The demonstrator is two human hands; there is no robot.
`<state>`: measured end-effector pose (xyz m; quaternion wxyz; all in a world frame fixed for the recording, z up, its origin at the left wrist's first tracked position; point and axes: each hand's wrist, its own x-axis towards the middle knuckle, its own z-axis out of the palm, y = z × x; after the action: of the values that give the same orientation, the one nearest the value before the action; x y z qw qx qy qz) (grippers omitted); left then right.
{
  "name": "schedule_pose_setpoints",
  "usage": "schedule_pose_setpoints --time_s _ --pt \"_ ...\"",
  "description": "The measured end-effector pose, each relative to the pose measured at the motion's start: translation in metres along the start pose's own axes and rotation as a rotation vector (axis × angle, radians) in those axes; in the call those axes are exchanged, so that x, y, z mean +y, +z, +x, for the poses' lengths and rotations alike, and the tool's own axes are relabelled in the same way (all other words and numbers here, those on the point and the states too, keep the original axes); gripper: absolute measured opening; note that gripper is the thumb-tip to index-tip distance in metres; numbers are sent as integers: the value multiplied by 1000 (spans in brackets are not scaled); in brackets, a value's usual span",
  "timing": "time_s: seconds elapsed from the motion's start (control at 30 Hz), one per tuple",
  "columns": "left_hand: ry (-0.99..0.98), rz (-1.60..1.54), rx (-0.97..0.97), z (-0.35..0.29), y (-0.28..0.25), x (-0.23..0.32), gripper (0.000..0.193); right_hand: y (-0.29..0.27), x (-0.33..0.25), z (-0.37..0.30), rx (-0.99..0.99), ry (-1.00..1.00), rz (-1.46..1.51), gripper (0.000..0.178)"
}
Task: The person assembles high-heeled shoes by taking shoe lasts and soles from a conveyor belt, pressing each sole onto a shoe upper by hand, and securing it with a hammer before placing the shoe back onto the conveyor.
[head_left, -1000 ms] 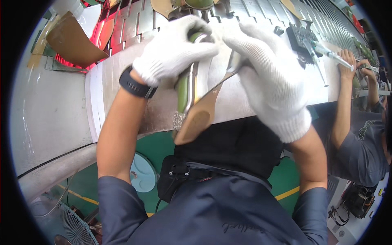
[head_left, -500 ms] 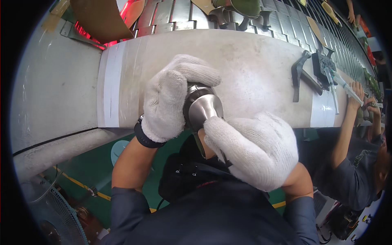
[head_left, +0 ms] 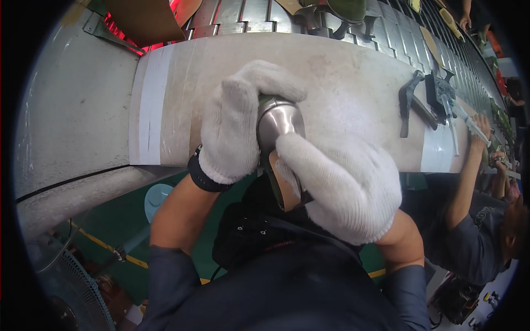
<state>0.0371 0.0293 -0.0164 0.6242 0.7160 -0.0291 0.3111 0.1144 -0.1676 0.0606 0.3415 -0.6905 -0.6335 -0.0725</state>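
A shoe on its last (head_left: 280, 122), with a shiny pewter-grey upper, is held over the near edge of the pale bench. A tan sole board (head_left: 286, 187) faces up on the part nearest my body. My left hand (head_left: 229, 129), in a white knitted glove, wraps the shoe's left side, fingers curled over its far end. From the right, my right hand (head_left: 353, 185), gloved the same way, closes on the shoe's near part, a finger lying along the grey upper. The fingertips' undersides are hidden, as is most of the shoe's underside.
Behind the bench (head_left: 353, 71) runs a metal slat conveyor (head_left: 229, 16) carrying shoe parts and a green last (head_left: 349, 8). Dark metal hand tools (head_left: 409, 102) and syringes (head_left: 450, 121) lie at the right. Another person's arm (head_left: 466, 160) reaches in there. A fan (head_left: 77, 292) stands lower left.
The shoe has turned in my hands, so more of the tan sole board shows. Both my hands have moved slightly up in the view, still gripping it.
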Motion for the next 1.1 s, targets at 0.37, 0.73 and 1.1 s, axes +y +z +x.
schedule_pose_setpoints --time_s 0.37,0.73,1.1 --pt "-159 6 -44 53 18 -26 65 16 63 22 224 -30 -193 37" --pt "-153 -118 -68 50 23 -34 40 -21 58 26 -378 857 296 39" --pt "-167 -160 -38 54 42 -24 42 -10 84 25 -247 357 122 43"
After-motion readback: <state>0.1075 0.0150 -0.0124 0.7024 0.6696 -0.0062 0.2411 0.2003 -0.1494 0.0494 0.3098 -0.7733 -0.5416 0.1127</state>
